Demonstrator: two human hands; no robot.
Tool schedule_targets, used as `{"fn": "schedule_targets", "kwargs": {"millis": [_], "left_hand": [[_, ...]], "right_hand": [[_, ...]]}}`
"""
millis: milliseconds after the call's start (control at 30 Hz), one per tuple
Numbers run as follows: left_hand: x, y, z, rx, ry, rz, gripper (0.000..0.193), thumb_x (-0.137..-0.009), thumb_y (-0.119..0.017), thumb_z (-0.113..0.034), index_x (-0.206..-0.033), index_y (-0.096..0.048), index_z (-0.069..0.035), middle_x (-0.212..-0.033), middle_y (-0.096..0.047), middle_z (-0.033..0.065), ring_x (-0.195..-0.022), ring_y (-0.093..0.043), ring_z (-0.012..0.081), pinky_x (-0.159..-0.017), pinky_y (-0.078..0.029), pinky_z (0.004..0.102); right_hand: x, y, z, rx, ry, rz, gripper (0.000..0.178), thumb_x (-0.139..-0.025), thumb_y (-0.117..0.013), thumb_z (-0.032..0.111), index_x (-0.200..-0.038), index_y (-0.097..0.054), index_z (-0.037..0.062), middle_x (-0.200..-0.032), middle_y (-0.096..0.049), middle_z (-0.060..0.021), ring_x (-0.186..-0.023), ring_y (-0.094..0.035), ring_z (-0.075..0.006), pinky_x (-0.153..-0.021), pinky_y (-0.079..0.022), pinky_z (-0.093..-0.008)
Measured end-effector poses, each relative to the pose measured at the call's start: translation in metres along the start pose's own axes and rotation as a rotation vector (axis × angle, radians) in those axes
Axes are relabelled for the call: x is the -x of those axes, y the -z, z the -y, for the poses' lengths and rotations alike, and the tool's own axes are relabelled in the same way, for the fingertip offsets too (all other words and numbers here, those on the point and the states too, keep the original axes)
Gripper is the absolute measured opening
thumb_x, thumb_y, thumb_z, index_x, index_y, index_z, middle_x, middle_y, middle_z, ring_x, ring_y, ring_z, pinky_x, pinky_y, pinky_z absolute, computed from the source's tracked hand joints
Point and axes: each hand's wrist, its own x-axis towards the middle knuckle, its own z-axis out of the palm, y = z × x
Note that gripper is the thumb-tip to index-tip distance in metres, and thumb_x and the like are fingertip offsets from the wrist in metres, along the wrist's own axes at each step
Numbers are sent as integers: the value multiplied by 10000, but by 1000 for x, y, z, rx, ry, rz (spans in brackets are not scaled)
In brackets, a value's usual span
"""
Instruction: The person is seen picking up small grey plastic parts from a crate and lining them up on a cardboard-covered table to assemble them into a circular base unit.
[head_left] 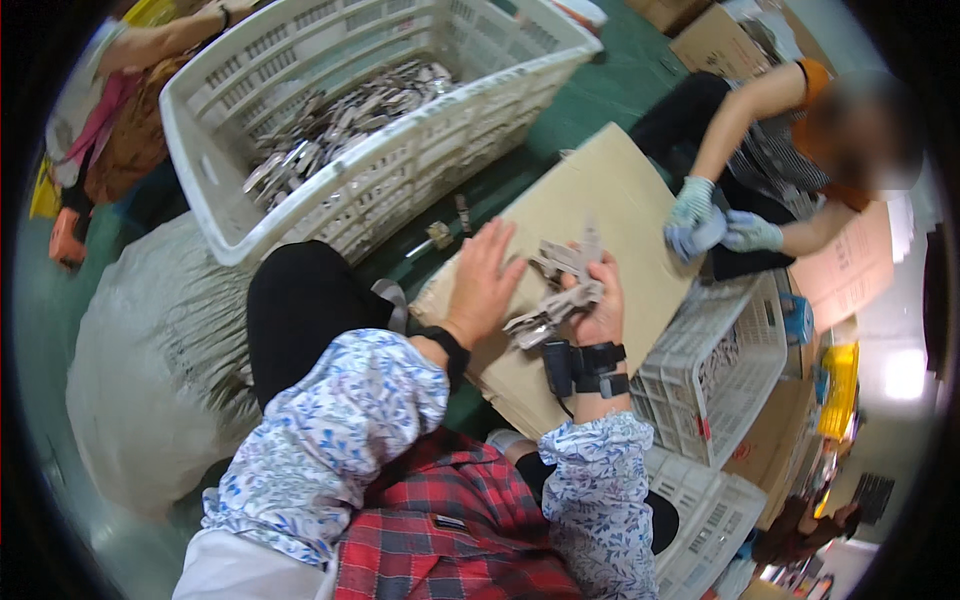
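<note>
My right hand is closed around a small bunch of grey metal pieces, narrow and jointed like hinges or clips. They stick out past the fingers toward my left hand, over a flat brown cardboard sheet. My left hand is spread with nothing in it, above the sheet's left edge and a short way from the pieces. A black strap circles each wrist, and the right one carries a small black box. The exact kind of the metal pieces is hard to make out.
A large white crate holding a heap of similar metal pieces stands ahead to the left. A bulging pale sack is at my left. Across the cardboard sits a person in gloves. More white crates stand at right.
</note>
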Motion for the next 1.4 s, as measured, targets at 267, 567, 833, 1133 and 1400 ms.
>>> {"fn": "schedule_targets", "kwargs": {"millis": [267, 567, 833, 1133, 1400], "left_hand": [[-13, -23, -16, 91, 8, 53, 555, -977, -548, -343, -1450, -454, -69, -1495, -436, 204, -1423, -361, 368, -1178, -222, 546], [-37, -32, -3, 421, 109, -5, 479, -862, -407, 58, -1319, -543, 19, -1280, -608, 197, -1212, -597, 316, -1073, -435, 391], [-97, -6, 20, 817, 389, -79, 337, -982, -387, -10, -1256, -581, 16, -1238, -624, 84, -1101, -642, 168, -925, -491, 280], [-108, -22, 227, -126, 332, 555, 329, -900, -535, -98, -1192, -668, -30, -1123, -703, 133, -1096, -640, 221, -950, -484, 334], [-169, -81, 295, -6, 502, 1153, 406, -953, -554, -213, -1306, -581, -14, -1075, -686, 122, -918, -667, 233, -822, -547, 372]], "right_hand": [[-31, 20, -6, 443, 180, -232, 301, -905, -563, 137, -1175, -566, 3, -1097, -634, -116, -980, -596, -196, -903, -482, -330], [-30, 49, -16, 914, 346, -294, 454, -927, -604, 186, -1315, -534, -39, -1333, -542, -158, -1255, -495, -246, -1072, -382, -356], [20, 25, -21, 905, 423, -391, 549, -1035, -492, 246, -1479, -366, -50, -1523, -397, -191, -1413, -370, -279, -1182, -252, -384], [105, 66, -23, 1558, 320, -64, 685, -912, -599, 237, -1488, -355, -41, -1593, -205, -306, -1488, -195, -448, -1204, -177, -510], [103, 51, -18, 1906, 51, 42, 912, -821, -695, 547, -1506, -373, 39, -1592, -158, -332, -1489, -137, -492, -1177, -165, -585]]}}
